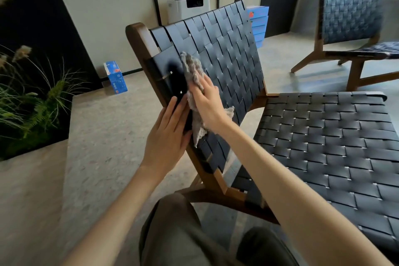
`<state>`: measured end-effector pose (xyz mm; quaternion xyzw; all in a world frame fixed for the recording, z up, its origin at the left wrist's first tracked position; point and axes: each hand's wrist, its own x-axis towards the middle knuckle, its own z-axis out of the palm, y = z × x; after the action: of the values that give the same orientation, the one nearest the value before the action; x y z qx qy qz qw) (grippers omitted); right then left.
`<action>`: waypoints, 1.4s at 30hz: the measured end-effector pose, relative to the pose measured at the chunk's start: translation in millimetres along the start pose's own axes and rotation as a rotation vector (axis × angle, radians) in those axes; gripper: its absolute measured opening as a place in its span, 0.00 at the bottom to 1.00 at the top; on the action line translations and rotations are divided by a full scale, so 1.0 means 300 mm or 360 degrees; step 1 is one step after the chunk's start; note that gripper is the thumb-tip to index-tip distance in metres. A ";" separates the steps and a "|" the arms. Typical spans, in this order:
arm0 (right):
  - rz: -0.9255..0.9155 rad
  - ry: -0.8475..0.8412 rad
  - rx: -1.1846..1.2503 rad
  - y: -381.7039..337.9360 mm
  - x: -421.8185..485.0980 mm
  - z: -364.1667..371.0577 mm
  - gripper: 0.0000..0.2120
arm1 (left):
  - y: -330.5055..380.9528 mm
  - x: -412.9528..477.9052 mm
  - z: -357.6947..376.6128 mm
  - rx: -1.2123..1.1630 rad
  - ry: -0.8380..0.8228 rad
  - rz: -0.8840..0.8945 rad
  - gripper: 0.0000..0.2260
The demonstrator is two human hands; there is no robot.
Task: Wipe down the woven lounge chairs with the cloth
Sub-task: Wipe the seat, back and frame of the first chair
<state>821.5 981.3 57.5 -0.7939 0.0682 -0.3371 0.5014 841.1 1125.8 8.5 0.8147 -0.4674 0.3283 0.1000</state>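
A knee in olive-brown trousers sits lowest in view, and two bare forearms reach forward from either side of it to the near chair.

The left hand lies flat against the left edge of the tilted backrest. Its fingers are straight and together on the dark straps that wrap the wooden frame, and it grips nothing.

The right hand is just beside it, a little higher, with palm and fingers spread nearly straight over a grey cloth. It presses the cloth onto the woven backrest rather than pinching it. The cloth sits on the left part of the backrest. One bunched end sticks up past the fingertips, a strip hangs down below the palm, and a small corner shows by the wrist.

The seat of the same chair stretches away to the right, woven from the same dark straps.

A second chair of the same make stands well apart at the upper right. Against the far wall are a white appliance and a stack of blue boxes. One more blue box stands on the pale floor to the left, near a bed of green plants.
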 end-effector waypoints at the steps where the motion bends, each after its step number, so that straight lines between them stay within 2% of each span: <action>1: 0.0046 0.0011 0.0040 0.003 0.012 0.006 0.22 | -0.001 -0.001 -0.005 0.0006 -0.0011 -0.0001 0.26; 5: 0.0294 0.0029 0.0031 0.088 -0.119 0.007 0.27 | 0.001 0.000 -0.008 0.0027 -0.0071 -0.0045 0.30; 7: 0.0400 0.0013 -0.0032 0.136 -0.200 -0.008 0.25 | 0.006 0.002 0.002 0.0051 -0.0077 -0.0054 0.32; 14: 0.0631 -0.0368 -0.0410 0.267 -0.384 -0.079 0.22 | 0.018 -0.002 0.016 0.0110 -0.0090 -0.0089 0.31; 17: 0.0596 -0.0470 -0.0565 0.284 -0.392 -0.113 0.23 | 0.024 -0.001 0.023 0.0115 -0.0080 -0.0099 0.28; 21: 0.0388 -0.0528 -0.0900 0.357 -0.425 -0.160 0.22 | 0.032 -0.001 0.035 0.0113 -0.0063 -0.0147 0.28; 26: 0.0306 -0.0525 -0.0947 0.482 -0.536 -0.134 0.22 | 0.024 -0.019 0.099 0.0009 0.0103 -0.0106 0.22; 28: 0.0334 -0.0521 -0.0978 0.505 -0.552 -0.121 0.22 | 0.011 -0.027 0.126 -0.0015 0.0154 -0.0070 0.21; 31: 0.0466 -0.0674 -0.1045 0.493 -0.536 -0.148 0.21 | -0.001 -0.031 0.124 -0.0033 0.0147 -0.0048 0.20; 33: 0.0528 -0.0834 -0.1103 0.448 -0.492 -0.190 0.21 | -0.003 -0.031 0.102 -0.0006 0.0056 -0.0055 0.20; 36: 0.0664 -0.1045 -0.1159 0.324 -0.399 -0.256 0.23 | 0.014 -0.040 0.027 0.0060 -0.0233 -0.0106 0.24; 42: 0.0753 -0.1078 -0.1132 -0.016 -0.288 -0.407 0.25 | 0.082 0.047 -0.243 0.0056 -0.1115 -0.0359 0.35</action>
<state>680.7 930.5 54.3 -0.9417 0.1895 0.1033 0.2580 793.5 1136.7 69.5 0.9257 -0.3747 0.0244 -0.0446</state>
